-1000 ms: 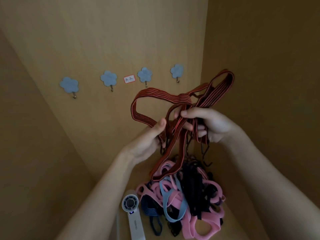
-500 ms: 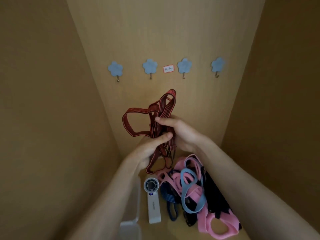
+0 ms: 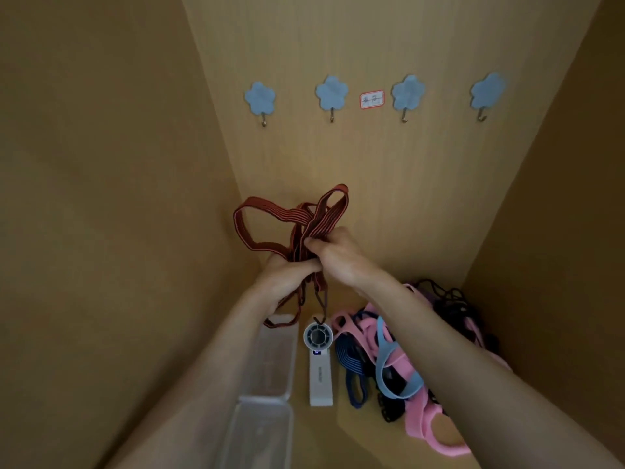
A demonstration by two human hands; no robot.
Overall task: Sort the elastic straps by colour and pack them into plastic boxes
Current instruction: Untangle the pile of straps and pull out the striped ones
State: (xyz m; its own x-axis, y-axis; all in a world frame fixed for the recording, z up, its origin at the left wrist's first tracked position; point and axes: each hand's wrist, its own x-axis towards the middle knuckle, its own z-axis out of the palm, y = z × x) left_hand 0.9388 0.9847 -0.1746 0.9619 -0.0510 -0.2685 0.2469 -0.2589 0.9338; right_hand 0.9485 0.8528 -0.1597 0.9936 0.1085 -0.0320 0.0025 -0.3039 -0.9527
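Both hands hold the red strap (image 3: 270,214) in the air: the left hand (image 3: 287,279) curls its fingers round the gathered middle, the right hand (image 3: 338,255) pinches it just above. Its ends hang over the clear box (image 3: 274,360); other straps (image 3: 389,360) lie heaped right of a white fan (image 3: 319,363)

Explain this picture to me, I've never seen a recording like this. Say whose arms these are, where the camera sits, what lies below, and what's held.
There is no machine here. A person works with bare hands, and one camera worn on their head looks forward and down, so the arms reach in from the bottom edge. The left hand and right hand both grip a bundled red strap inside a wooden cupboard. Below lie an open clear box, a white fan and a pile of pink, blue and black straps. Four blue hooks sit on the back wall.
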